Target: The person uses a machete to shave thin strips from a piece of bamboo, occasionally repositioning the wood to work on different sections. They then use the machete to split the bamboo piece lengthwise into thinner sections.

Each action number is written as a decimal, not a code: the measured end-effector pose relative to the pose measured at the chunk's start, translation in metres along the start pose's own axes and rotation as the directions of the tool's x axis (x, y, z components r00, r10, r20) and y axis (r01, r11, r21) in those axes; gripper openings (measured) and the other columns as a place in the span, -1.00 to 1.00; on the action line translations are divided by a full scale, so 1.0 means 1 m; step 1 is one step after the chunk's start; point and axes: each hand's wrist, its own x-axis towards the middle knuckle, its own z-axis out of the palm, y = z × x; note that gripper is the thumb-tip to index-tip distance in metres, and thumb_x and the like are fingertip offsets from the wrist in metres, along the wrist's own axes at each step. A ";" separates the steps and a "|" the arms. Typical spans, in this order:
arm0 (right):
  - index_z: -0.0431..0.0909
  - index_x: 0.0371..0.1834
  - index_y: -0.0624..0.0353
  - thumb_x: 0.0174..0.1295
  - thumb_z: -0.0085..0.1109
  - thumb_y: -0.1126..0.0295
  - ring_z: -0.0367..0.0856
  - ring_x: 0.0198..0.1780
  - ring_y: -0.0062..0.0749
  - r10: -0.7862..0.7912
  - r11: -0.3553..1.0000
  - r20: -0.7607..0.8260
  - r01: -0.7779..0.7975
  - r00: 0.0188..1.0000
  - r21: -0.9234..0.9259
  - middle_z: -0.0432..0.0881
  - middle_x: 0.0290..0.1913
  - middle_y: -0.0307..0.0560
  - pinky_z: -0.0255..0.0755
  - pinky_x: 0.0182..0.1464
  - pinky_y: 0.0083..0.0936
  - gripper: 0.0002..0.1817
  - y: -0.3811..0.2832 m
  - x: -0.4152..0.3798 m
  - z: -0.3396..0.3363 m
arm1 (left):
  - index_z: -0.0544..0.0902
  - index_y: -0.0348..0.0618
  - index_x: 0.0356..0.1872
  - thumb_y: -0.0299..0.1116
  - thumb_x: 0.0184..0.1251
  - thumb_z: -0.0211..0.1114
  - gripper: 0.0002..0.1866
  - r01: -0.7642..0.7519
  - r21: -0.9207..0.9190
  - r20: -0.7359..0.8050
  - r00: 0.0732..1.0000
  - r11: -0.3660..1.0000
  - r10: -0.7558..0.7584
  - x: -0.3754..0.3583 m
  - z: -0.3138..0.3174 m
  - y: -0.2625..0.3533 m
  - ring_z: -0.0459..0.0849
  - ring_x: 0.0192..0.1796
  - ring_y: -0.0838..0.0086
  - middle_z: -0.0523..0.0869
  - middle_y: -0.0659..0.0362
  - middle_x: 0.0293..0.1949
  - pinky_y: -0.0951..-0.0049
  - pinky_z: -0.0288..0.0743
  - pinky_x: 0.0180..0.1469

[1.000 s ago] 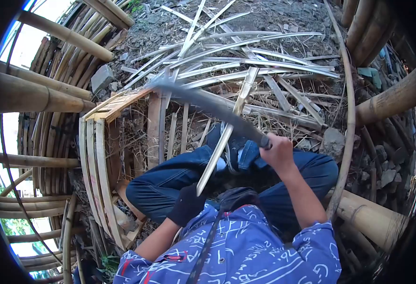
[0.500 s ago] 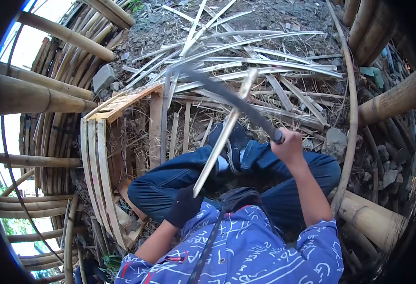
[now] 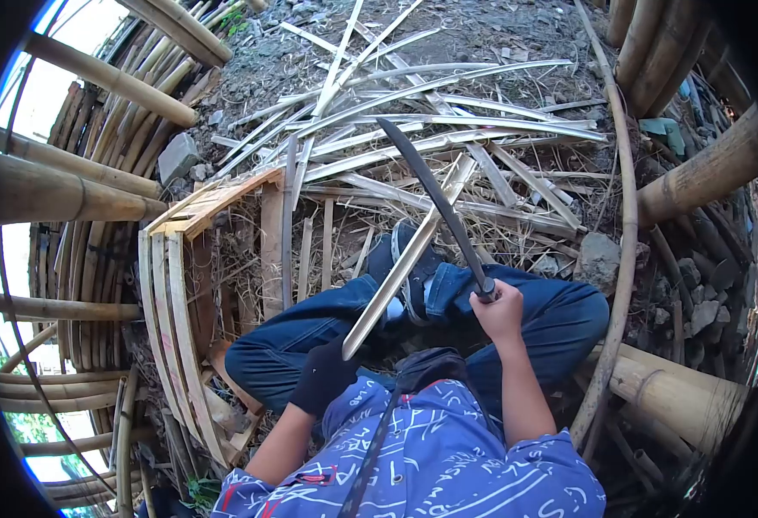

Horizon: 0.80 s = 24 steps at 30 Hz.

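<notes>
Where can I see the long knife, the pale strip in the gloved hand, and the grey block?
Long knife (image 3: pixel 444 203): head view, on the middle of its dark blade.
Pale strip (image 3: pixel 406 259): head view, midway along its length.
Grey block (image 3: pixel 178 160): head view, middle of its visible surface.

Split strips (image 3: pixel 396 154) lie strewn over bare dirt (image 3: pixel 508 30) at a rough bamboo workshop w/ thick bamboo poles (image 3: pixel 59 186) lining L & R sides, daylight thru gaps at L, stone rubble (image 3: pixel 705 315) nr R edge, & slatted wood crate (image 3: pixel 180 293) beside seated worker (image 3: pixel 422 457) w/ long blade (image 3: pixel 435 186).
</notes>
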 end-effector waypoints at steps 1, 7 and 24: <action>0.49 -0.64 0.20 -0.16 0.35 0.36 0.59 -0.50 0.01 0.009 1.000 0.000 -0.009 1.000 0.004 0.56 -0.64 0.01 0.41 -0.45 -0.28 -0.79 0.002 -0.001 -0.003 | 0.63 -0.26 -0.31 -0.17 0.23 0.32 -0.70 0.012 0.021 -0.001 1.000 1.000 -0.012 0.000 0.001 -0.005 0.68 -0.55 0.17 0.61 -0.05 -0.62 0.25 0.47 -0.47; 0.49 -0.66 0.22 -0.14 0.32 0.41 0.49 -0.64 -0.24 -0.054 0.996 0.001 0.054 0.999 0.068 0.50 -0.70 -0.06 0.34 -0.51 -0.41 -0.82 -0.005 -0.003 -0.015 | 0.62 -0.24 -0.34 -0.13 0.23 0.33 -0.67 -0.080 0.101 -0.072 0.994 0.992 0.087 -0.003 0.006 -0.014 0.66 -0.63 0.31 0.59 0.02 -0.68 0.34 0.45 -0.53; 0.43 -0.66 0.23 0.00 0.19 0.52 0.39 -0.72 -0.66 0.274 0.836 0.035 -0.256 0.961 0.486 0.44 -0.73 -0.31 0.22 -0.65 -0.61 -0.83 -0.012 0.022 -0.022 | 0.64 -0.14 -0.27 -0.21 0.31 0.24 -0.79 -0.338 0.414 -0.091 0.908 0.845 0.408 -0.015 -0.023 -0.025 0.65 -0.62 0.26 0.56 0.09 -0.70 0.30 0.47 -0.57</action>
